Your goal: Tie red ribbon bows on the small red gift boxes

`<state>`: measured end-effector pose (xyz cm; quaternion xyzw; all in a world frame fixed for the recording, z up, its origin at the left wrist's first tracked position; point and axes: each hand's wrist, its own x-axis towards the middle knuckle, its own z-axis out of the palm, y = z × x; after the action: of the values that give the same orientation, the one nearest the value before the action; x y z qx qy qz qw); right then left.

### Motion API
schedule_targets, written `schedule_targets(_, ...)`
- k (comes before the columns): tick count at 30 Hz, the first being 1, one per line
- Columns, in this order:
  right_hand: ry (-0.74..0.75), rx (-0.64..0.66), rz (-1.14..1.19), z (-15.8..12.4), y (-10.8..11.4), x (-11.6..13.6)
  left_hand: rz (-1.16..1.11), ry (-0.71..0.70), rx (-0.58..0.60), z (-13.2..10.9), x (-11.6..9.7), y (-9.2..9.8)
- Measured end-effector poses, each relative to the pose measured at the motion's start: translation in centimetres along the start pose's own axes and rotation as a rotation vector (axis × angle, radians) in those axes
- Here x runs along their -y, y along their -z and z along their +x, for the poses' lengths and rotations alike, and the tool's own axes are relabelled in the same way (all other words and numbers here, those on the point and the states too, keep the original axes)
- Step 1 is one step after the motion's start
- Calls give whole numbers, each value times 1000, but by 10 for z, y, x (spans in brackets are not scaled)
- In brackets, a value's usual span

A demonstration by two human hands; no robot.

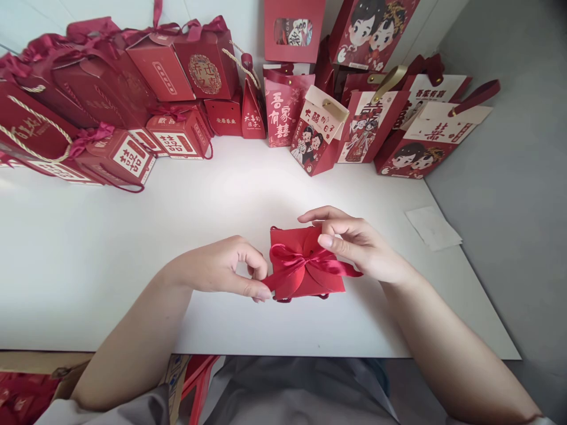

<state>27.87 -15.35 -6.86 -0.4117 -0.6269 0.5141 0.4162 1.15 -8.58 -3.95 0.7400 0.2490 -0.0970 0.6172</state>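
A red gift box (287, 236) with overlapping curved flaps lies on the white table in front of me. Across its top a dark red satin ribbon (290, 268) is tied in a bow, one tail hanging over the right side. My left hand (233, 265) is at the box's left edge, thumb and fingers pinched on the left ribbon tail. Over the upper right corner, my right hand (349, 239) has its index finger stretched out and its thumb apart from it, close to the bow. Dark red cord shows at the box's top and bottom edges.
Red gift boxes (133, 156) with ribbons and rope handles are stacked at the back left. Several printed gift bags (316, 133) stand at the back right. White paper (433, 227) lies by the grey wall. Below the table, a cardboard box (71, 378) holds red items.
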Motion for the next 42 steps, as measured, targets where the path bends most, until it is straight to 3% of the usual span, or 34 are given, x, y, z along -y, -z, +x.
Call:
schedule_targets(4,-18,-3,35,0,1,-1,173,71,113,-5,3,4)
schedule_targets(6,-28,1,64,1,1,-3,212,100,50,-7,3,4)
schedule_targets(7,-29,5,77,1,1,-3,219,102,-58,-7,3,4)
schedule_targets(9,-27,14,92,2,0,-5,246,52,-386,-5,3,1)
schedule_targets(11,-26,19,94,2,-2,-5,298,-124,-695,-1,3,-3)
schedule_targets(13,-30,17,94,2,-2,-4,370,-359,-810,3,2,-8)
schedule_targets(15,-33,1,86,1,0,-2,427,-517,-757,7,1,-13)
schedule_targets(20,-92,-164,-144,-5,24,10,482,-567,-631,13,1,-21)
schedule_targets(23,-155,-17,-233,-13,38,19,481,-590,-633,16,3,-19)
schedule_targets(28,-32,233,-267,-20,39,27,415,-606,-644,17,8,-14)
schedule_targets(33,113,192,-339,-16,31,22,332,-564,-623,16,11,-11)
schedule_targets(37,118,124,-301,-14,30,21,335,-543,-611,15,9,-10)
schedule_targets(42,230,206,-331,-16,31,23,343,-542,-597,14,7,-10)
